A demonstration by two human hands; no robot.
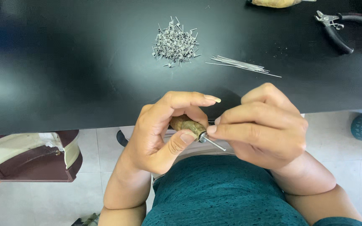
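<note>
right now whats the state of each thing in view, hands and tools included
left hand: closed around the brown wooden-handled tool, thumb near its metal tip
right hand: fingertips pinched at the tool's thin metal pin
pile of small coiled wire pieces: heaped loose on the black tabletop
bundle of straight thin wires: lying flat, fanned slightly
black-handled pliers: lying unheld, handles spread apart

The single head-worn camera looks steeply down from close above onto the person's own lap and the near edge of a black table [63, 62], facing forward across the tabletop, with pale floor tiles [105, 146] showing beneath its edge.
</note>
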